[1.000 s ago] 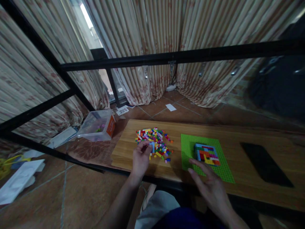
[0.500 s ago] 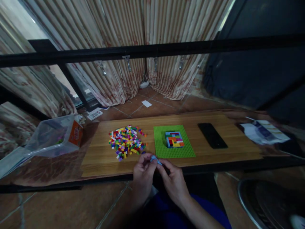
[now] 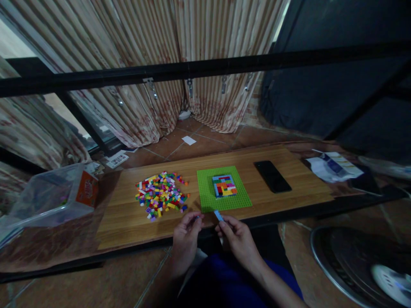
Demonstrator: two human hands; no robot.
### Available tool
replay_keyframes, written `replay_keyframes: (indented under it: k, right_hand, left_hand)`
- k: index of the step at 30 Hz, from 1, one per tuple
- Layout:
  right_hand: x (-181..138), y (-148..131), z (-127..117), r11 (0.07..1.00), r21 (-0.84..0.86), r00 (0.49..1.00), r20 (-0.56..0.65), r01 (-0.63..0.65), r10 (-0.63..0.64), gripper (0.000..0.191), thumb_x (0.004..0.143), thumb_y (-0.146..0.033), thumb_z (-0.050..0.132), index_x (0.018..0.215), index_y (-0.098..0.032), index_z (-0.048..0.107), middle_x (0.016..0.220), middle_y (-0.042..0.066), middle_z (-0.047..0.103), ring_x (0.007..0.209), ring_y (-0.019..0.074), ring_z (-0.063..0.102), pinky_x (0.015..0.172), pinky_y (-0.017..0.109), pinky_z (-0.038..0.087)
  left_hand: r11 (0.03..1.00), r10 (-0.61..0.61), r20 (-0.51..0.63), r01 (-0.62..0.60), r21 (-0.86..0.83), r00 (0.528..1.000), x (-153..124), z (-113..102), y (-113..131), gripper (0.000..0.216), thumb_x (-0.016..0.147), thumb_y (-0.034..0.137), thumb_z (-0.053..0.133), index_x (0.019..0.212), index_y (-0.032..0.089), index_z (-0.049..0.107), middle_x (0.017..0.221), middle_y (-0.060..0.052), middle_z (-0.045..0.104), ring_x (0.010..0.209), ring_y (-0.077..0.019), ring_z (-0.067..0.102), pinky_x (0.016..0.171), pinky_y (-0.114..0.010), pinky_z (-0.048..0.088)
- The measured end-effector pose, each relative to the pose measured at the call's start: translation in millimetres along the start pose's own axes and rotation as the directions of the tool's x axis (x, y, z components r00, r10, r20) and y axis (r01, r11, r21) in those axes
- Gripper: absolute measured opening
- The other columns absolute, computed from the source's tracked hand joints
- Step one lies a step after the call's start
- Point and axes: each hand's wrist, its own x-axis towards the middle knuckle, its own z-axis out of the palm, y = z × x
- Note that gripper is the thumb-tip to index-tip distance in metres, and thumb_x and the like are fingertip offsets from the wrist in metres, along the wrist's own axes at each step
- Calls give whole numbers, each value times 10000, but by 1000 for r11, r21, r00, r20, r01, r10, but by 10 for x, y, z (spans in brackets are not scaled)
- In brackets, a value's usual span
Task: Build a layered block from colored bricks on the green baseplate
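Note:
Between the thumb and fingers of my right hand (image 3: 236, 234) is a light blue toy brick (image 3: 218, 215), its end pointing up and away from me. My left hand (image 3: 186, 234) is closed in a pinch just to the left, apart from the brick; a small dark bit shows at its fingertips, too small to name. Beyond both hands lies a green studded baseplate (image 3: 205, 201). On it stands a square multicoloured brick build (image 3: 224, 186) with a light blue edge. A heap of loose bricks (image 3: 162, 192) in many colours lies left of the baseplate.
A black phone (image 3: 272, 176) lies right of the baseplate on the wooden board (image 3: 118, 214). At the far left stands a clear plastic box (image 3: 48, 196) with an orange label. White packaging (image 3: 334, 167) lies at the right. A round metal-rimmed object (image 3: 340, 256) is at lower right.
My hands have come apart; the light blue brick, earlier between both hands, is now in my right hand alone. The whole view has shifted slightly, so the board appears further left.

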Motion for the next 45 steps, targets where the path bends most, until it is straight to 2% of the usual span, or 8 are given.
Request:
replay_keyframes:
  k: [7,12,19,22,27,33,40,45]
  right_hand:
    - [-28,60,-199,971,-238,998,-42,32,-44,512,868,-547,504,1166,-144,603,775,65,699,715,192,663,671,300,510]
    - [87,-120,92,773,-607,982,115,187,-147,406,926,-433,411,1217,-205,580,810,49,721,714,213,684,663,313,499]
    - [590,-148,661,441,-841,946,236,313,-222,379,942,-311,360,1248,-204,556,823,77,726,699,213,682,641,302,473]
    - [720,-156,771,479,-818,948,274,319,-163,386,923,-324,430,1276,-210,537,908,84,728,789,222,689,695,314,483]
    - [645,-269,706,681,-633,911,393,368,-128,462,921,-275,450,1372,-179,428,953,69,710,858,209,670,795,346,495]
    - [343,-387,464,777,-382,814,514,500,-271,364,931,-188,439,1270,-269,546,1151,54,635,1039,165,606,928,335,474]
    - [201,-316,44,800,-429,878,415,419,-237,293,951,-278,439,1183,-271,618,1044,57,650,986,190,622,886,347,504]
    - [215,-169,-328,771,-514,927,232,375,-296,270,937,-362,458,1083,-262,662,1079,67,627,1021,208,613,906,361,503]
  left_hand:
    - [959,200,-175,-157,235,964,167,-502,-39,250,736,367,669,887,169,683,880,-53,711,830,-185,655,793,-307,515]
    - [916,256,-298,-133,378,920,138,-825,-146,222,713,341,690,867,182,701,912,-53,699,838,-184,651,808,-307,513]
    - [997,68,-284,-51,65,956,95,-889,-192,389,661,372,745,984,161,693,886,-62,721,866,-198,676,836,-338,528]
    - [999,-8,-248,-6,-53,969,67,-861,-132,435,646,373,762,1012,152,688,866,-59,726,852,-195,685,856,-354,528]
    - [996,-51,-178,36,-85,983,59,-774,-75,425,635,348,770,1006,158,687,902,-55,720,812,-185,682,841,-356,535]
    - [992,-99,110,107,-68,989,86,-510,-2,473,640,312,764,1081,182,656,907,-56,710,727,-149,654,681,-281,529]
    - [977,-164,272,194,-87,948,110,-118,-40,527,645,276,754,1133,145,603,812,-41,684,661,-121,634,642,-260,507]
    - [989,-120,322,140,-39,939,120,208,-126,444,734,306,675,1137,144,588,880,-60,680,688,-133,651,672,-283,527]
